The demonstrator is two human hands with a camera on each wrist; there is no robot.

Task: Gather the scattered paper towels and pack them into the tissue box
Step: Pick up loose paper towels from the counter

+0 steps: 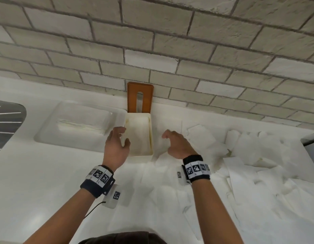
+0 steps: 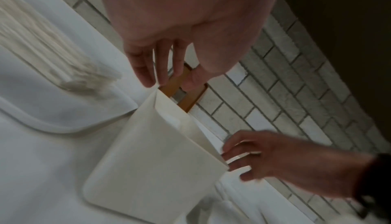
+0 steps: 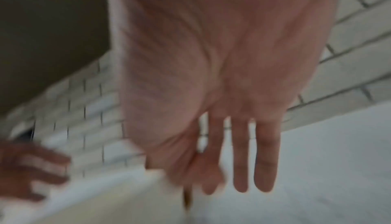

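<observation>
The cream tissue box [image 1: 140, 154] stands open-topped on the white counter, and its brown slotted lid [image 1: 133, 95] leans on the brick wall behind it. My left hand [image 1: 120, 138] sits at the box's left rim, fingers outside and thumb over the wall, loosely spread with nothing pinched; the left wrist view shows the left hand [image 2: 169, 80] above the tissue box [image 2: 152, 160]. My right hand [image 1: 167, 140] hovers just right of the box over the scattered paper towels [image 1: 240, 164], fingers relaxed and empty. In the blurred right wrist view the right hand [image 3: 232, 177] points straight down.
A white tray [image 1: 47, 131] left of the box holds a flat stack of folded towels [image 1: 82, 126]. A dark ribbed surface [image 1: 6, 124] lies at the far left and a dark object [image 1: 311, 141] at the right edge. Loose towels cover the counter's right half.
</observation>
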